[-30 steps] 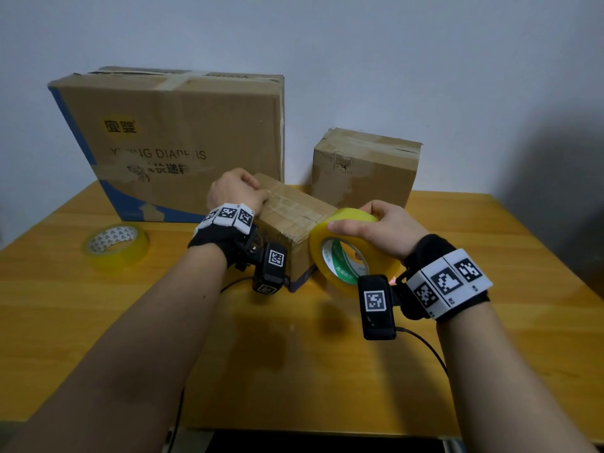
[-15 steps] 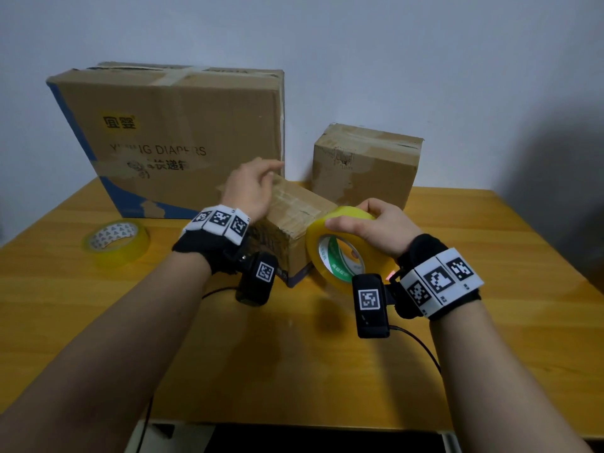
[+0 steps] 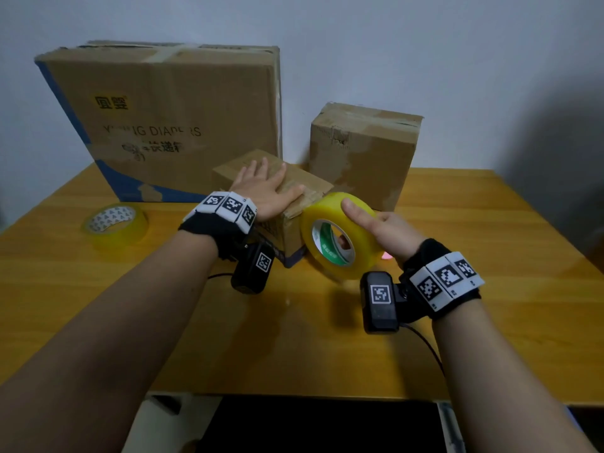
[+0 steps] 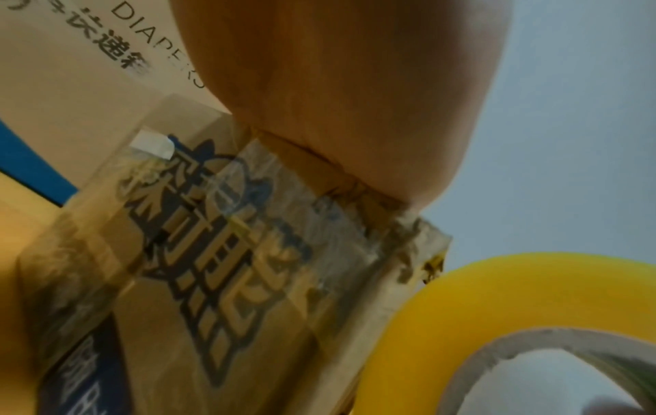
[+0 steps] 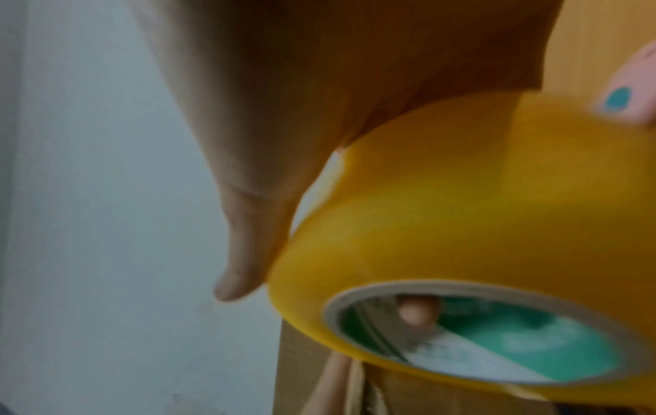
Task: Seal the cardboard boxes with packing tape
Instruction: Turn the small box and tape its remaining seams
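1. At the centre of the head view, nearest the camera, the right hand (image 3: 376,223) is clamped on the big yellow tape roll (image 3: 336,237): the thumb lies over the outer band, and the right wrist view shows a fingertip inside the green-printed core. The roll is held on edge, just beside the small box's near right corner.
2. Just behind it, the left hand (image 3: 261,191) lies flat with straight, spread fingers on top of the small box (image 3: 294,223). Half a second ago this hand was lifted above the lid; a second ago it was curled over it. The change reads as smoothing a fresh strip, so this box's seam looks nearly finished.
3. The left wrist view shows clear tape running down the box's printed side.
4. At the left of the frame, a second tape roll (image 3: 114,220) lies flat on the counter (image 3: 490,289).
5. Farther back, the medium box (image 3: 362,155) and the large diaper box (image 3: 170,119) stand against the wall, both bearing tape on top.
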